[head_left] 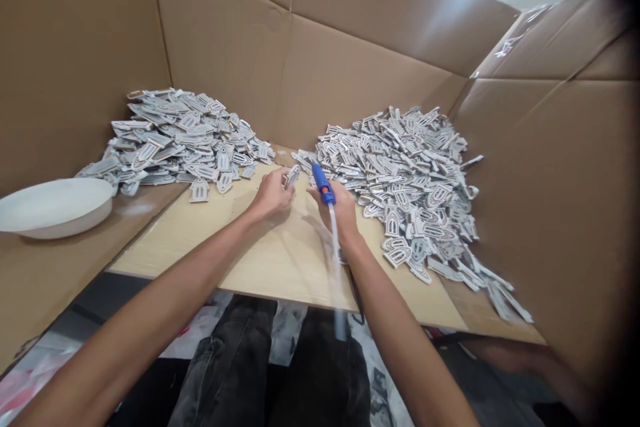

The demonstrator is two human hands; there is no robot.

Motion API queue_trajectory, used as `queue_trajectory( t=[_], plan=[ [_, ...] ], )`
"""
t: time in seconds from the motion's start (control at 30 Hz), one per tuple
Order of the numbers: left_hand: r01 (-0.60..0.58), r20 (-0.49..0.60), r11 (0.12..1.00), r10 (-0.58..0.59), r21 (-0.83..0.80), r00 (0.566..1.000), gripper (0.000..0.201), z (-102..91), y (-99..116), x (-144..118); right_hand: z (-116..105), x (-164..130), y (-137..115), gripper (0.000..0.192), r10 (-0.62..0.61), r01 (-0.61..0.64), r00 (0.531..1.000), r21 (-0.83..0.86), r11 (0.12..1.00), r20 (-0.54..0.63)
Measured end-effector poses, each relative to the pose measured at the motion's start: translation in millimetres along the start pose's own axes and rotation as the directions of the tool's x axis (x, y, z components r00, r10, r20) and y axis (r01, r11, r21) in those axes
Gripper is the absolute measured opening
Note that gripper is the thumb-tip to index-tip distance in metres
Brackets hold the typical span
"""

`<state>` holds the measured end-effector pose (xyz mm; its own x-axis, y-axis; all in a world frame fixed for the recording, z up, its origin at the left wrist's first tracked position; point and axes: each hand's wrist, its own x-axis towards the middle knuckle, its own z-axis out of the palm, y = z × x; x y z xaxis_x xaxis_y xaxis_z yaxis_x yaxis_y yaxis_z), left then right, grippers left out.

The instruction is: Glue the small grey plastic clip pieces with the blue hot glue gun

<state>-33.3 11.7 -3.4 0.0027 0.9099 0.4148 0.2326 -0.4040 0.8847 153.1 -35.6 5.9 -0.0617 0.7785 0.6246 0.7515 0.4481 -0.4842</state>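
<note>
My left hand (274,195) pinches a small white window-shaped piece (292,177) above the middle of the board. To its right, my right hand (342,212) is wrapped round a blue hot glue gun (323,183), its nozzle pointing away from me. A long translucent glue stick (336,247) runs from the back of the gun towards my lap. The gun and the white piece are apart. Just beyond my hands lie a left pile of similar white pieces (175,133) and a larger right pile (405,160).
Cardboard walls (350,47) enclose the back and sides. A light wooden board (200,240) forms the work surface, its front edge over my legs. At the far left stands a white bowl (55,203). Some loose pieces (505,293) spread along the right edge.
</note>
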Motion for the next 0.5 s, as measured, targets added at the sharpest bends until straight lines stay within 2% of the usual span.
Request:
queue_trajectory(
  t=[0.1,0.17,0.27,0.37,0.43,0.5],
  plan=[
    [-0.019,-0.020,0.992,0.022,0.123,1.000,0.010,-3.8,-3.8,3.1,-4.2,0.1,3.6,0.062,0.106,-0.126,0.982,0.127,0.984,0.156],
    [-0.020,-0.029,0.991,0.024,0.134,0.999,0.007,-4.4,-6.7,6.6,-4.3,0.0,5.4,0.063,0.150,-0.198,0.961,0.202,0.959,0.231],
    [-0.002,-0.003,1.000,0.002,0.031,1.000,0.001,-2.2,-9.4,12.0,-2.7,0.6,5.7,0.065,0.171,-0.240,0.952,0.272,0.932,0.254],
    [0.090,0.052,0.992,-0.085,-0.092,0.995,0.004,0.5,-6.7,14.0,-3.3,1.7,4.2,0.069,0.201,-0.277,0.943,0.288,0.917,0.267],
    [0.161,0.071,0.980,-0.153,-0.120,0.986,0.003,1.1,-1.8,12.9,-5.5,2.3,2.8,0.071,0.212,-0.295,0.935,0.291,0.910,0.285],
    [0.171,0.071,0.979,-0.164,-0.112,0.984,0.007,0.7,4.0,10.5,-8.1,2.5,1.5,0.073,0.211,-0.305,0.927,0.293,0.906,0.310]
  ],
)
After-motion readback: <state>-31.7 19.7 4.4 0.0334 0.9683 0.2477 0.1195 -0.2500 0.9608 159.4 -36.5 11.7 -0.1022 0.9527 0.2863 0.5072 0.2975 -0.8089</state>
